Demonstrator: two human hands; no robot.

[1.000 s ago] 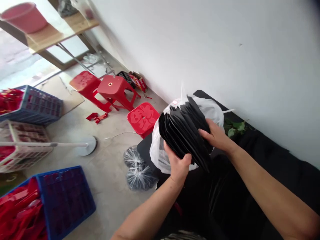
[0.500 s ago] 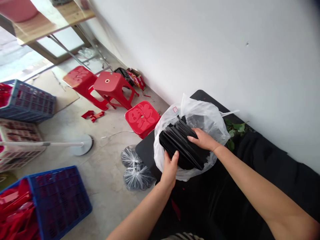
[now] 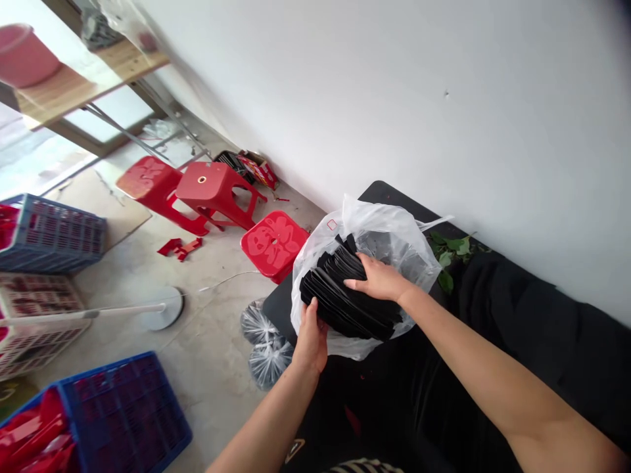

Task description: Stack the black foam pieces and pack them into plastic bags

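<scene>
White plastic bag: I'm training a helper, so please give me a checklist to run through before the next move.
1. White plastic bag open at the mouth: ok.
2. Left hand on the black stack: ok.
3. Right hand on the stack: ok.
4. Stack's edges even: not ok, they are staggered.
5. Stack's underside supported: cannot tell, hidden.
6. Green leaves outside the bag: ok.

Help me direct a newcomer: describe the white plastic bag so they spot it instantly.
Find the black table beside the white wall. At its end near a red stool sits the white plastic bag. Unlike the tied bags on the floor, it gapes open around black pieces.
</scene>
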